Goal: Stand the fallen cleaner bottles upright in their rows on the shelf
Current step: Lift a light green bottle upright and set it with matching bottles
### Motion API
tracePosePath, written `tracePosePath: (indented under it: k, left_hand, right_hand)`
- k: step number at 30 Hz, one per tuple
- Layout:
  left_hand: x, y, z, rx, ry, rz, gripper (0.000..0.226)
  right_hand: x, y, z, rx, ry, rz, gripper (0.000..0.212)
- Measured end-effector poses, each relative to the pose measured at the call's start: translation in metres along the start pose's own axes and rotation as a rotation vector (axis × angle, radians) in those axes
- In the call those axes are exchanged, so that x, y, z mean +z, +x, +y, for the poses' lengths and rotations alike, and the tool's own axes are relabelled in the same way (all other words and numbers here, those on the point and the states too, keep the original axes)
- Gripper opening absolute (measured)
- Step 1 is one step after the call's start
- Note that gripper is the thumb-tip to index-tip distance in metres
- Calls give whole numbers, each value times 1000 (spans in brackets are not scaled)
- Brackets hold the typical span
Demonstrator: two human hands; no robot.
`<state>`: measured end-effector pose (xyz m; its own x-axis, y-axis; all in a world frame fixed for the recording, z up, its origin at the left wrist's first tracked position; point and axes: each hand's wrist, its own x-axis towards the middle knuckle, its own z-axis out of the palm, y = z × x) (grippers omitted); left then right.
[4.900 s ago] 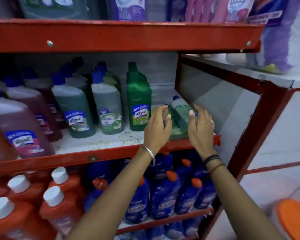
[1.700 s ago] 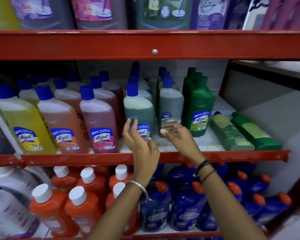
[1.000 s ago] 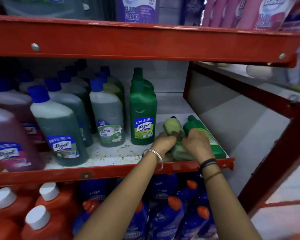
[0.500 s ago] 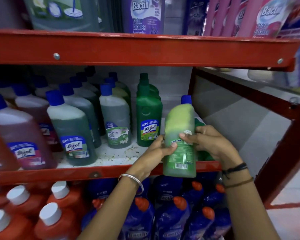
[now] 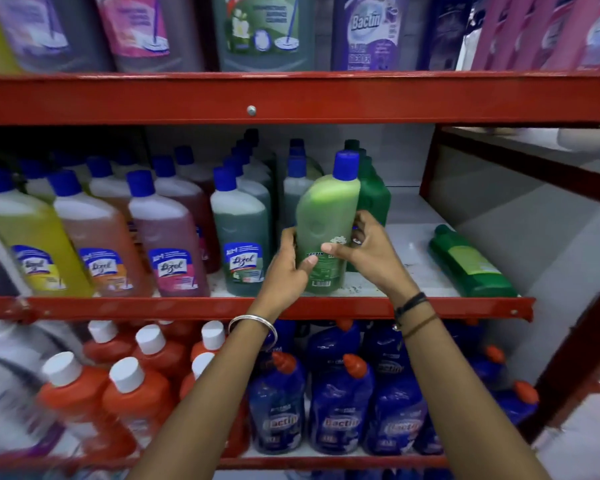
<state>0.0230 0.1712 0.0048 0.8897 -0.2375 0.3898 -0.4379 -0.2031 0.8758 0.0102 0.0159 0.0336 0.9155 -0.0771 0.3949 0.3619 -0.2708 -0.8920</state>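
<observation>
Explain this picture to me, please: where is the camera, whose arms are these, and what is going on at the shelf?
There is no machine here. A person wears a wide-angle camera on the head, so you look down along their own bare arms. The left hand and right hand both grip a light green bottle with a blue cap, holding it upright at the front of the middle shelf. To its left stand rows of cleaner bottles: yellow, orange, pink and grey-green. At the right end a dark green bottle lies on its side. Orange and blue bottles fill the shelf below.
</observation>
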Motion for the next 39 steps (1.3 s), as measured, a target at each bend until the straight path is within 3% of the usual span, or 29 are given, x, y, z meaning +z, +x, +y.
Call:
tracePosePath:
  k: [7, 10, 12, 15, 18, 22, 26, 29, 33, 39]
  left_hand:
    - [-5, 0, -26, -44, 40, 21, 40]
    - [-7, -3, -30, -56, -16, 11, 44]
    - [-7, -9, -34, -48, -7, -49, 49]
    - [-3, -24, -39, -18, -7, -171, 60]
    - [-1, -30, -37, 6, -26, -135, 62]
    - [-13, -22, -38, 28, -41, -120, 58]
    - [-23, -18, -36, 41, -14, -154, 58]
    - [-19, -14, -29, 9, 88, -114, 62]
    - [-15, -6, -14, -102, 14, -136, 76]
    - [-7, -15, -9, -154, 121, -145, 83]
  right_hand:
    - [21, -3, 26, 30, 38, 37, 57]
    - [26, -5, 27, 63, -110, 183, 53]
    - [30, -7, 28, 56, -191, 196, 50]
    - [33, -8, 26, 66, -244, 112, 73]
    - [35, -6, 24, 81, -315, 113, 83]
    - [39, -4, 20, 88, -316, 167, 78]
    - [39, -2, 18, 91, -223, 203, 52]
    - [37, 1, 17, 116, -63, 107, 43]
    - [30, 10, 17, 201, 106, -129, 50]
    - [14, 25, 8, 269, -90, -245, 59]
